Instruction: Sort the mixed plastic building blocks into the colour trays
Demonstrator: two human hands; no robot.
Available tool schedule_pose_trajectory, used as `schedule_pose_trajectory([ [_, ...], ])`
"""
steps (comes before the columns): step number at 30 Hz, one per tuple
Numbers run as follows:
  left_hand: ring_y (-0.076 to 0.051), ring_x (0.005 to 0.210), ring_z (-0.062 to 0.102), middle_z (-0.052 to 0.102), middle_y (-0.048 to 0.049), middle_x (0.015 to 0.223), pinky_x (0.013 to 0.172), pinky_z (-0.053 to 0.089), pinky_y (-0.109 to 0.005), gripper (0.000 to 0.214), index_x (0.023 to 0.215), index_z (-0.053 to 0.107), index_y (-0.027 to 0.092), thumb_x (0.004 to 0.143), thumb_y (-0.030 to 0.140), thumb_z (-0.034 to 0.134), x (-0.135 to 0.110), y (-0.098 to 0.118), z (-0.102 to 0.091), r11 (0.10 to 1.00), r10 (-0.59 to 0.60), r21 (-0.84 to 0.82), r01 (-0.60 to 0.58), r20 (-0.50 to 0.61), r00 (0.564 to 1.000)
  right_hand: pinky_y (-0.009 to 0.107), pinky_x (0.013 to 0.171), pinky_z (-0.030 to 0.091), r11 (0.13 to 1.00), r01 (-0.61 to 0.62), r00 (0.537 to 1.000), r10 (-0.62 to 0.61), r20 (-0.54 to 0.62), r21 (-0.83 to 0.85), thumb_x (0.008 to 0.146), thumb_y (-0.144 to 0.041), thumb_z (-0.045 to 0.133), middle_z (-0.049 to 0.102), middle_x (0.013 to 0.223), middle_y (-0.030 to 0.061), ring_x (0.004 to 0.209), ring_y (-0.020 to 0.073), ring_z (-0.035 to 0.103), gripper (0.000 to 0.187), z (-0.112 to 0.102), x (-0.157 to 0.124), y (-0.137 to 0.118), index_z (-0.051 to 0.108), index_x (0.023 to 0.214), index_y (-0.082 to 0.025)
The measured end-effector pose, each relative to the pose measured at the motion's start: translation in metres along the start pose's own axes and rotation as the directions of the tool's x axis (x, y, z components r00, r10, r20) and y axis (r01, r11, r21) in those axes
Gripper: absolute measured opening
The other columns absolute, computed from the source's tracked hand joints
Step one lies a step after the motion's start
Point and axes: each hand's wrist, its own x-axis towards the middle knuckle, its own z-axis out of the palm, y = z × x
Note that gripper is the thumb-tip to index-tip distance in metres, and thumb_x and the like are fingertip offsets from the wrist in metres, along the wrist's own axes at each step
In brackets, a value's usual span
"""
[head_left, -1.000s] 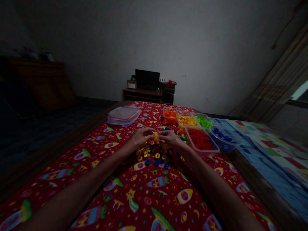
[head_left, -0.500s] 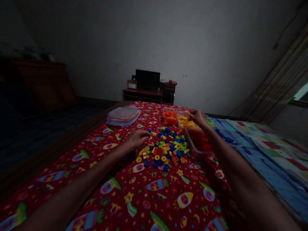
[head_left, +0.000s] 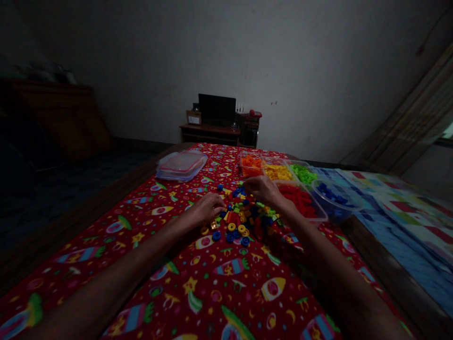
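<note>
A heap of toy building blocks (head_left: pixel 233 217), in blue, yellow, green, orange and red, lies loose on the red patterned cloth. At the heap's left edge is my left hand (head_left: pixel 208 208), its fingers curled together over the pieces; whatever is under them is hidden. My right hand (head_left: pixel 264 190) is over the far right part of the heap, fingers bent down and close together, their tips hard to see in the dim light. Beyond it stand boxes of orange blocks (head_left: pixel 252 163), yellow blocks (head_left: pixel 278 173), green blocks (head_left: pixel 303 174) and red blocks (head_left: pixel 297 199).
A round tub (head_left: pixel 339 216) of blue blocks stands at the right edge by the bed. Stacked clear lids (head_left: pixel 181 165) lie on the far left of the cloth (head_left: pixel 226 293). At the wall, a desk holds a monitor (head_left: pixel 217 109).
My right hand has come from the yellow box back left to the heap, uncovering the yellow and green boxes. My left hand has shifted slightly right, its fingers more curled.
</note>
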Motion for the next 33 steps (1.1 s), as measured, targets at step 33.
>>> schedule_pose_trajectory([
  [33,-0.019,0.075,0.066,0.073,-0.002,0.082,0.066,0.049,-0.024,0.027,0.09,0.07,0.021,0.068,0.024,0.056,-0.002,-0.001,-0.005,0.976,-0.131,-0.183,0.121,-0.045,0.99,0.026,0.072,0.04,0.912,0.182,0.917,-0.023,0.398,-0.367,0.083,-0.021,0.058,0.066,0.101,0.0132,0.093,0.0203,0.059,0.021,0.021,-0.032,-0.05,0.065,0.102,-0.012],
])
